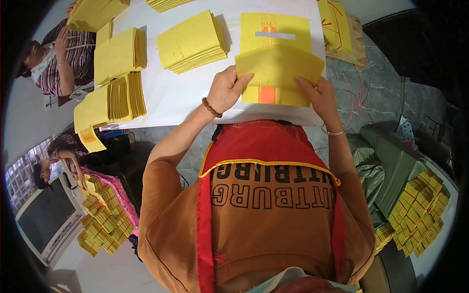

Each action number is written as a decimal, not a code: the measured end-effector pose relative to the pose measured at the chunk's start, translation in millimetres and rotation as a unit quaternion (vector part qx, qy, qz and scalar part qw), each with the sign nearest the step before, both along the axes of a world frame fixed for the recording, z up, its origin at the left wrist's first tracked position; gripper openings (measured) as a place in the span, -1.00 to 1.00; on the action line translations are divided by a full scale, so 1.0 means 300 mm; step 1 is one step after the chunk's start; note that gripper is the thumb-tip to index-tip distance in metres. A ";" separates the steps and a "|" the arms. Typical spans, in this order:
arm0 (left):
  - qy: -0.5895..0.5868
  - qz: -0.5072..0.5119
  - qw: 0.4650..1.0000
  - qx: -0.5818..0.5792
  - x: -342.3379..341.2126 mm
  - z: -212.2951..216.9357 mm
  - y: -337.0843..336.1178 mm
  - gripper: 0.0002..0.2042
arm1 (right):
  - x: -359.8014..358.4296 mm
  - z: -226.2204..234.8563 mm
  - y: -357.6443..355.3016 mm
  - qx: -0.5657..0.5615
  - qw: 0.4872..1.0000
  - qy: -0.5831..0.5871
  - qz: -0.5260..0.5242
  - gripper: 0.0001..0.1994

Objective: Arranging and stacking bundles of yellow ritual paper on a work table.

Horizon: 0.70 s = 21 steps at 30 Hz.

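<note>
Between my two hands a yellow paper sheet (276, 61) is held up by its left and right sides, bowed in the middle. My left hand (227, 90) pinches its left edge, thumb on top. My right hand (318, 95) grips the right edge with the thumb over it. Beneath lies another yellow paper (254, 22), flat on the white table (190, 93), marked with an orange band down its middle. A pale grey strip (276, 35) lies across that band, beyond the held sheet. The held sheet hides the middle of the lower paper.
A fanned stack of yellow papers (190, 41) lies to the left, with more folded stacks (117, 56) along the table's left side. A co-worker (63, 58) handles yellow paper at the far left. Tied yellow bundles (337, 27) rest on a wooden board at the right.
</note>
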<state>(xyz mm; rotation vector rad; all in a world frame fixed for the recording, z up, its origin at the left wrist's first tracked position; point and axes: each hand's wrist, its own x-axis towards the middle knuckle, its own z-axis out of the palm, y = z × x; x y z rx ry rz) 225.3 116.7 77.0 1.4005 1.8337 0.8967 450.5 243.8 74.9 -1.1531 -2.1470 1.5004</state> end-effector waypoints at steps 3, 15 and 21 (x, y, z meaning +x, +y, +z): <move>-0.095 0.063 0.994 -0.006 0.021 0.030 0.021 -0.77 | -0.018 -0.012 0.002 -0.022 0.998 0.056 -0.028 -0.70; -0.088 0.083 0.993 -0.010 -0.056 -0.116 0.080 -0.76 | -0.087 0.003 0.025 0.111 0.987 0.065 -0.100 -0.57; -0.187 0.129 0.974 -0.016 -0.027 -0.063 0.092 -0.72 | -0.083 -0.005 0.022 0.059 0.992 0.044 -0.106 -0.59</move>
